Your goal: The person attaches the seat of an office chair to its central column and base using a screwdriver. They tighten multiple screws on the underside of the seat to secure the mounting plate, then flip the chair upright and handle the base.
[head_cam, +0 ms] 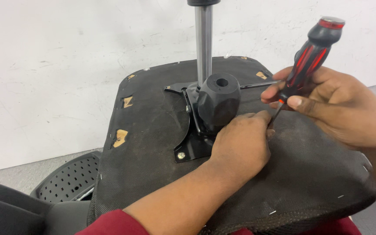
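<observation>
1. Upturned chair seat [162, 174], its black fabric underside facing up, with the black metal mounting plate [192, 148] at its centre; the knob-shaped housing [218, 102] and the steel gas-lift column [203, 43] rise from the plate.
2. Progress: one screw [181, 155] sits seated in the plate's near-left corner. The far-left corner hole appears empty, though this is too small to confirm. The near-right corner lies hidden under the hands, so its fastener seems to be the one in hand.
3. Left hand [240, 143]: rests palm-down on the plate's near-right edge, fingers together, fingertips pinched around the screwdriver shaft at its lower end.
4. Right hand [327, 104]: closed around the red-and-black screwdriver [310, 56] low on the handle, thumb and forefinger at the collar; the tool leans up and to the right, tip down beside the left fingertips.
5. Perforated black panel [68, 178] lies below, left of the seat.
</observation>
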